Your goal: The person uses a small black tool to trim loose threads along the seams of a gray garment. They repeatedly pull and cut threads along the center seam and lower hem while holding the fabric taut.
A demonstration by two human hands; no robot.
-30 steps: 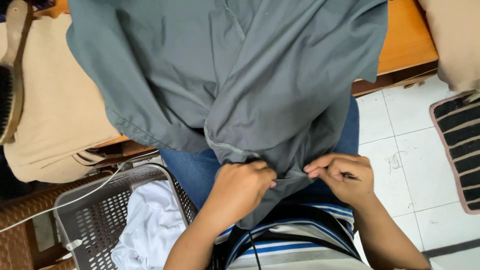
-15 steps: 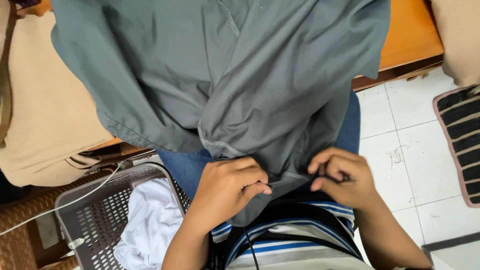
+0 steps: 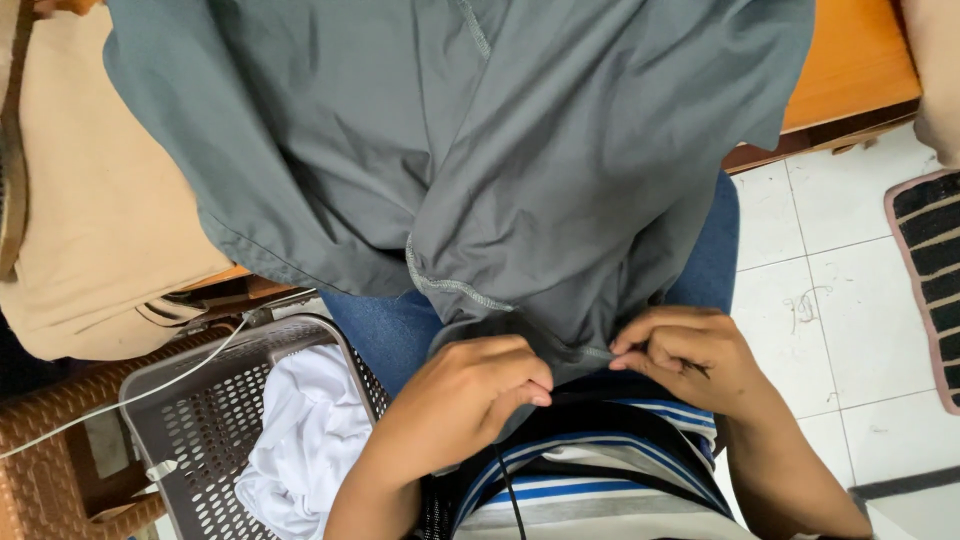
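White tile floor | grey garment (image 3: 500, 170) creased, stitched hem | L hand (image 3: 470, 395) + R hand (image 3: 690, 355) fingers pinching hem

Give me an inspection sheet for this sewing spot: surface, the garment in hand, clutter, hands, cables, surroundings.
Surface: orange wooden table, mostly covered by cloth.
Job's things: grey garment hangs from the table onto the lap; its hem sits between both hands.
Clutter: beige fabric heaped on the table's left; grey perforated basket holding white cloth.
Hands: left hand and right hand each pinch the hem; a thin dark item in the right hand is too small to identify.
Cables: white cable crosses the basket.
Surroundings: white tiled floor, striped mat, woven brown chair.
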